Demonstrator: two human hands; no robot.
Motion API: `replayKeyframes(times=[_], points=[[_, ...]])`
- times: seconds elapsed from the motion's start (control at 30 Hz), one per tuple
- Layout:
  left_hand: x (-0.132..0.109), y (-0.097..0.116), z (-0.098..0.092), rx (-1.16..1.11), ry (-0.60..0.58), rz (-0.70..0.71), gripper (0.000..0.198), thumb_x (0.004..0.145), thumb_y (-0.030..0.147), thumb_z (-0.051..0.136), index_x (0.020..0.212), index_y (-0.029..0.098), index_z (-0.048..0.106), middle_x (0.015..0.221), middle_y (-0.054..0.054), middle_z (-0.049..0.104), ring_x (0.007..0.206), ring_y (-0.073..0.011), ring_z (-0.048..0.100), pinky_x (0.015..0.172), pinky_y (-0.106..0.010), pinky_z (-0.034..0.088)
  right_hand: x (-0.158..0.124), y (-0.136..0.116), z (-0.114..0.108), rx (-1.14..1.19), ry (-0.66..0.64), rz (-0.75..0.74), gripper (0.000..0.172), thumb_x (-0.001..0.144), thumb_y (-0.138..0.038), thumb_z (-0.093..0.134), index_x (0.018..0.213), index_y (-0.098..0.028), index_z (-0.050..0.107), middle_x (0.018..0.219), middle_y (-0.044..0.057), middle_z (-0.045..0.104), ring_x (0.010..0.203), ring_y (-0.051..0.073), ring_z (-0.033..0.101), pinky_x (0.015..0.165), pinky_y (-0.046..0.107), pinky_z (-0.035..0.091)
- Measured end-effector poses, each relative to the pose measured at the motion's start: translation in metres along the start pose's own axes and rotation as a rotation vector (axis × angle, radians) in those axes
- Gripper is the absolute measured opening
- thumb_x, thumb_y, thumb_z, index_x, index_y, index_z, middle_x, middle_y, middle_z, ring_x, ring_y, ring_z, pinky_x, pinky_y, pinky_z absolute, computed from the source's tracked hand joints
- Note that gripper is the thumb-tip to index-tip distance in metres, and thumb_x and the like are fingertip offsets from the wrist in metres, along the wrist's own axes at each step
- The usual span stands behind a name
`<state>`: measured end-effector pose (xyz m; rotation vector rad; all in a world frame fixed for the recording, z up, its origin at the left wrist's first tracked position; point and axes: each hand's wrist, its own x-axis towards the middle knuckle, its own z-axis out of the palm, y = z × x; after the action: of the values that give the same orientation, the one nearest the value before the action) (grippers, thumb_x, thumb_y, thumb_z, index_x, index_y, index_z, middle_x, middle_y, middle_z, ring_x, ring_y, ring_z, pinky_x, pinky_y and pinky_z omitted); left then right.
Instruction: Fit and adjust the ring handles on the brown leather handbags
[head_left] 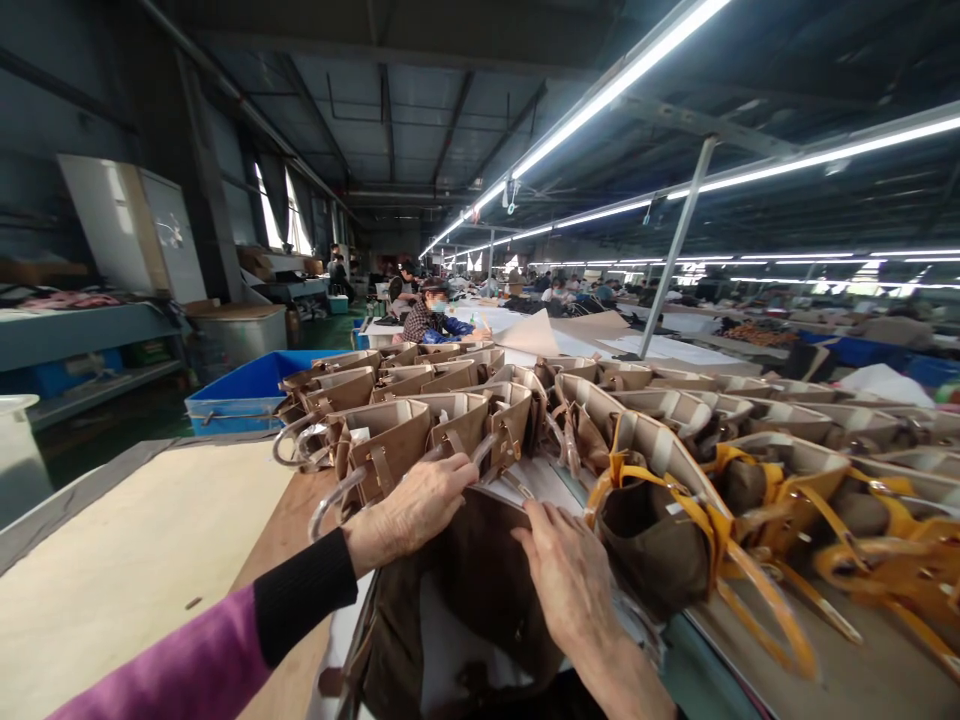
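A dark brown bag (480, 560) stands before me at the front of the table, its far edge level with my fingers. My left hand (416, 505) is closed on the left part of that edge, fingertips bent over it. At the right part, my right hand (570, 570) has its fingers curled on the same edge, the thumb partly hidden. Just beyond my hands stand tan bags (401, 440) with plastic-wrapped handles. Right of my right hand is an olive-brown bag (656, 530) with yellow straps.
Rows of tan bags (772, 410) fill the right and far side. At left lies a cream sheet (142, 540) on the table, with a blue bin (240, 390) behind it. A slanted metal pole (679, 245) rises at right. A person (431, 315) sits at a farther table.
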<state>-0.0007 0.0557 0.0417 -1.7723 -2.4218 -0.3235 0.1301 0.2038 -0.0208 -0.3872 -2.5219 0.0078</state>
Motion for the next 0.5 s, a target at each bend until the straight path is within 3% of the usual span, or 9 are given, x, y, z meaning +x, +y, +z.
replayKeyframes(times=[0.23,0.5], points=[[0.007,0.002,0.007,0.048,-0.033,-0.040,0.016,0.082,0.008,0.040,0.086,0.018,0.052,0.097,-0.004,0.059,0.087,-0.0171,0.057,0.074,-0.026,0.044,0.009,0.002,0.002,0.009,-0.009,0.033,0.011,0.078,-0.011,0.066,0.085,-0.020,0.062,0.080,0.003,0.066,0.077,0.025,0.062,0.069,0.038,0.047],[-0.005,0.010,-0.006,0.023,0.054,-0.128,0.009,0.080,0.011,0.049,0.087,0.017,0.046,0.097,-0.004,0.056,0.086,-0.0160,0.051,0.074,-0.026,0.041,0.008,0.005,0.001,0.031,-0.004,0.032,0.010,0.079,-0.011,0.066,0.083,-0.019,0.062,0.078,0.004,0.066,0.075,0.026,0.062,0.067,0.039,0.046]])
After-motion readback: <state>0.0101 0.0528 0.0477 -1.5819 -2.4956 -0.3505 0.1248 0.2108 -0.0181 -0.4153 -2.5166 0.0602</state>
